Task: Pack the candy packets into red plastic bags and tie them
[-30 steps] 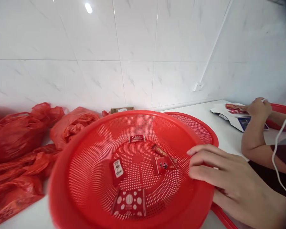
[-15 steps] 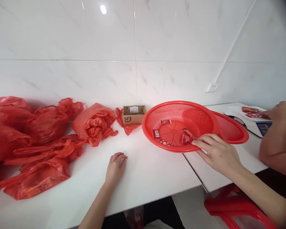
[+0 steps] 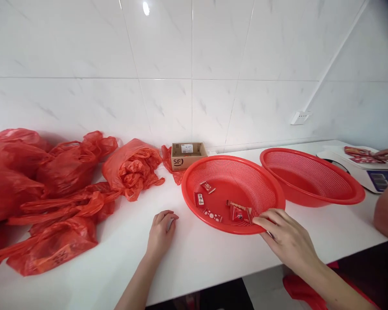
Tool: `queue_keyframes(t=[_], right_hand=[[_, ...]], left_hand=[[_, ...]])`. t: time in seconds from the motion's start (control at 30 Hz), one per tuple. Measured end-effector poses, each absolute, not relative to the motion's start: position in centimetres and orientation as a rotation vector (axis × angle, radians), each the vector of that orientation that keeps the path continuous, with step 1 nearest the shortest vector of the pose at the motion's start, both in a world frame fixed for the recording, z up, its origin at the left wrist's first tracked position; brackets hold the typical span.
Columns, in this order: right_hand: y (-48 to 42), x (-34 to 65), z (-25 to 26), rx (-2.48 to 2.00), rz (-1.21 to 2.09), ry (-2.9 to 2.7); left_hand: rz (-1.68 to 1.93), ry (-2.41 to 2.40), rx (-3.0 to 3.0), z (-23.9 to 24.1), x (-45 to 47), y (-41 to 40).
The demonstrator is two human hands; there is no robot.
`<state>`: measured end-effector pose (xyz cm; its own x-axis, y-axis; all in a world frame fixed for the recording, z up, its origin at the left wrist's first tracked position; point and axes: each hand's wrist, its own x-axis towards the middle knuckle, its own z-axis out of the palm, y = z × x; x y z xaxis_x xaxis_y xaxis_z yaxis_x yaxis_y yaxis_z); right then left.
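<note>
My right hand (image 3: 289, 234) grips the near right rim of a round red plastic basket (image 3: 268, 178) with mesh sides. Inside it lie several small wrapped packets: a red one with a dark star-like mark (image 3: 241, 214), a dotted one (image 3: 213, 215), a small red and white one (image 3: 200, 199) and another toward the back (image 3: 208, 187). The basket stands at the middle of the white table. To its left, my left hand (image 3: 161, 232) rests on the tabletop, fingers loosely bent, thumb apart, holding nothing.
A second red basket (image 3: 310, 198) stands to the right. Beyond it a scale (image 3: 370, 176) bears red packets, with another person's hand (image 3: 386, 153) there. Filled red plastic bags (image 3: 64, 165) crowd the left side. A small cardboard box (image 3: 189, 159) sits near the wall.
My right hand has brought the basket nearer and lower, clear of the second basket it overlapped. The packets inside show more fully. My left hand has stayed on the table.
</note>
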<state>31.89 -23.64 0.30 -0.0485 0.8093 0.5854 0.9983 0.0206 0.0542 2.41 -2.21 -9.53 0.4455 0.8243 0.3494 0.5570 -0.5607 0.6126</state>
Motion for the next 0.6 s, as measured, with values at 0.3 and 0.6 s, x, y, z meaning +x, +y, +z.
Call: queue_keyframes(t=[0.3, 0.6], right_hand=[[-22.8, 34.4, -2.1, -2.204, -0.684, -1.703], [-20.0, 33.1, 2.2, -2.137, -0.603, -1.637]], left_hand=[[0.821, 1.187, 2.204, -9.3, 2.1, -2.2], [0.819, 1.180, 2.168, -8.3, 2.3, -2.5]])
